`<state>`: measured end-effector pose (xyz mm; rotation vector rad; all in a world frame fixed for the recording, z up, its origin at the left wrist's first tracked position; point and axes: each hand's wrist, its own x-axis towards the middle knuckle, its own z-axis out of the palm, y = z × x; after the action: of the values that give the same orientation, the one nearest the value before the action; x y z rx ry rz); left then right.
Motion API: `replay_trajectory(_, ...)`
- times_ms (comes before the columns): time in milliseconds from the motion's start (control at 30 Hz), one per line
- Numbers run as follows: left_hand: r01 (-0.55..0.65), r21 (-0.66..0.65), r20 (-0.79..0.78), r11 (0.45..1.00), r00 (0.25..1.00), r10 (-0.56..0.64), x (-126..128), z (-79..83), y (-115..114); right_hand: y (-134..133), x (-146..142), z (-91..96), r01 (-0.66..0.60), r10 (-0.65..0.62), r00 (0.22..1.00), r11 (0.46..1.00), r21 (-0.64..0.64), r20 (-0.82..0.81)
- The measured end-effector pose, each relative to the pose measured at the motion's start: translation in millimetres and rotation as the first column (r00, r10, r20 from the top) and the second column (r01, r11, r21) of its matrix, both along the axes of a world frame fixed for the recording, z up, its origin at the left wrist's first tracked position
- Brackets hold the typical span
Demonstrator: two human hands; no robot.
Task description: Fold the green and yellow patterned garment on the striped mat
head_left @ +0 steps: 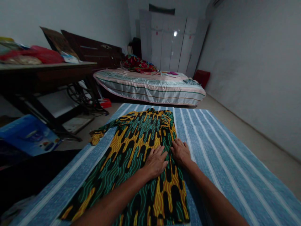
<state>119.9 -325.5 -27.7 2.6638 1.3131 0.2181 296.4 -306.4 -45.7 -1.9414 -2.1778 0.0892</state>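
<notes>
A long-sleeved dress (131, 147) in black, green and yellow lies flat, its collar at the far end. Its right side is folded inward in a long strip, while the left sleeve (103, 127) stretches out sideways. My left hand (155, 161) rests palm down on the dress near the strip's inner edge, fingers spread. At the dress's right edge, my right hand (181, 153) lies with its fingers on the fabric, open. Beneath the dress is a blue and white striped cloth (218, 163) on a flat surface.
Beyond the striped cloth stands a bed (150, 89) with a red patterned blanket (138, 64). At left are a sewing machine table (49, 70) with bags on it and a blue box (28, 135). Grey wardrobes (169, 47) stand at the back; a wall runs along the right.
</notes>
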Motion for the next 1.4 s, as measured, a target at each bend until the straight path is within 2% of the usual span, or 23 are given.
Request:
replay_trajectory(133, -0.021, -0.026, 0.058, 0.999, 0.998, 0.023, -4.9, -1.4, -25.3, -24.7, -3.9, -4.9, 0.048, -0.048, 0.999, 0.999, -0.015, -0.019)
replay_trajectory(333, -0.028, -0.05, 0.127, 0.998, 0.991, 0.034, -11.9, 1.8, -57.6, -36.6, -3.0, -4.6, 0.062, -0.062, 0.998, 0.998, -0.017, 0.008)
replay_trajectory(467, -0.092, -0.098, 0.255, 0.991, 0.96, 0.114, -13.0, -0.7, -61.5, -46.4, -9.2, 0.0, 0.095, -0.095, 0.995, 0.995, 0.008, 0.012)
replay_trajectory(667, -0.257, -0.225, 0.448, 0.94, 0.829, 0.334, -6.0, 7.0, -53.8, -57.6, -27.8, 8.6, 0.032, -0.031, 0.999, 0.996, 0.085, -0.016)
replay_trajectory(767, -0.298, -0.362, 0.476, 0.883, 0.756, 0.45, -5.2, 11.7, -50.3, -57.4, -37.4, 13.8, 0.019, -0.016, 0.999, 0.993, 0.114, -0.029)
replay_trajectory(900, -0.256, -0.496, 0.534, 0.83, 0.663, 0.524, -7.3, 12.2, -45.5, -56.7, -48.1, 14.0, 0.021, -0.018, 1.0, 0.988, 0.151, -0.022)
replay_trajectory(967, -0.232, -0.576, 0.548, 0.784, 0.602, 0.581, -8.3, 14.3, -44.1, -56.9, -51.7, 8.7, 0.041, -0.037, 0.999, 0.984, 0.172, -0.028)
replay_trajectory(1067, -0.172, -0.743, 0.515, 0.646, 0.47, 0.717, -8.5, 22.8, -41.4, -56.7, -54.0, -1.9, 0.071, -0.051, 0.994, 0.973, 0.22, -0.095)
replay_trajectory(1133, -0.118, -0.831, 0.48, 0.543, 0.342, 0.808, -7.3, 29.5, -37.1, -55.7, -54.0, -6.5, 0.08, -0.042, 0.987, 0.966, 0.246, -0.156)
replay_trajectory(1200, -0.052, -0.879, 0.453, 0.474, 0.218, 0.864, -5.0, 34.6, -30.4, -54.3, -54.1, -7.5, 0.092, -0.039, 0.979, 0.962, 0.259, -0.202)
replay_trajectory(1300, 0.008, -0.901, 0.43, 0.433, 0.121, 0.894, -1.0, 37.1, -20.2, -52.5, -55.4, -3.7, 0.102, -0.045, 0.975, 0.961, 0.255, -0.218)
replay_trajectory(1400, 0.038, -0.907, 0.42, 0.419, 0.104, 0.901, 0.6, 35.8, -14.7, -51.9, -57.8, 2.0, 0.083, -0.036, 0.979, 0.969, 0.234, -0.198)
